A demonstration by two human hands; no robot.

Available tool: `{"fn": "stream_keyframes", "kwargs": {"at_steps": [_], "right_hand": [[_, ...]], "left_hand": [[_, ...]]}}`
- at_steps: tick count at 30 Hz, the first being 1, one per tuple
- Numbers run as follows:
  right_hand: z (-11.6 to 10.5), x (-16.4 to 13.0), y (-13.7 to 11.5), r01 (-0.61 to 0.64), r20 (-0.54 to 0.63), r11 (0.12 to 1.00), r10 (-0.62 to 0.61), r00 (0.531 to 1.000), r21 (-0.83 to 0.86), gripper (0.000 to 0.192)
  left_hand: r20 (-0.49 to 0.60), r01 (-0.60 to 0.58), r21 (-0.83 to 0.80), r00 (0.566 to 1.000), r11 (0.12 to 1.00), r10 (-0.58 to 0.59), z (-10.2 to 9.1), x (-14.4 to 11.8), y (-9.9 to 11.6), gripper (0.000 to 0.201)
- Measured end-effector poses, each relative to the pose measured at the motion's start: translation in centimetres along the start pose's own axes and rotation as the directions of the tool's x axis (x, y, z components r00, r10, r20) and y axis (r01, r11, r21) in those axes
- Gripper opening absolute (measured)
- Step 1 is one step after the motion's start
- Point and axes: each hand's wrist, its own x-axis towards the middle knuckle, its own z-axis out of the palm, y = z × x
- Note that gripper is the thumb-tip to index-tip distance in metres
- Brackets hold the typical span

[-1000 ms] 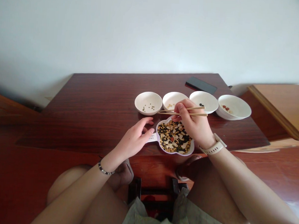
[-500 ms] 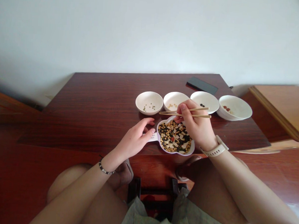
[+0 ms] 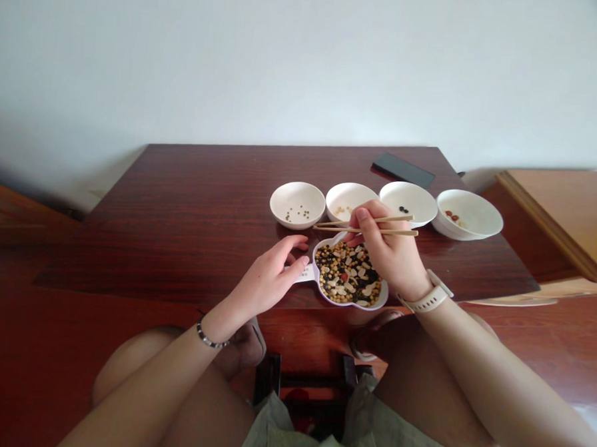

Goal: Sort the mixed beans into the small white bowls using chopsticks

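Observation:
My left hand (image 3: pixel 270 272) rests at the labelled handle (image 3: pixel 304 274) of a white, lilac-rimmed scalloped dish (image 3: pixel 316 284). Its thumb lies over the handle, and its fingers are loosely bent and apart from the thumb. In the dish are mixed yellow and black beans, pale peanut halves and a reddish piece. Above the dish's far edge, my right hand (image 3: pixel 385 245) is closed around a pair of wooden chopsticks (image 3: pixel 395 232). Their tips point left, just in front of the leftmost bowl (image 3: pixel 279 206). Whether anything is pinched between the tips, I cannot tell.
Behind the dish, more white bowls continue the row: one with pale yellow bits (image 3: pixel 337 195), one with black beans (image 3: pixel 420 202) and one with reddish pieces (image 3: pixel 483 216). A dark phone (image 3: pixel 404 169) lies behind them on the brown table (image 3: pixel 204 205). A wooden cabinet (image 3: pixel 569 211) stands at right.
My right hand and the chopsticks have shifted slightly left. My left hand and the dish look unchanged.

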Motion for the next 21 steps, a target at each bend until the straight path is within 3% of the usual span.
{"fn": "stream_keyframes", "kwargs": {"at_steps": [21], "right_hand": [[-0.93,-0.3,0.18,-0.106,-0.022,0.987,0.11,0.994,0.123,0.037]], "left_hand": [[0.004,0.006,-0.025,1.0,1.0,-0.005,-0.07,-0.2,0.05,0.043]]}}
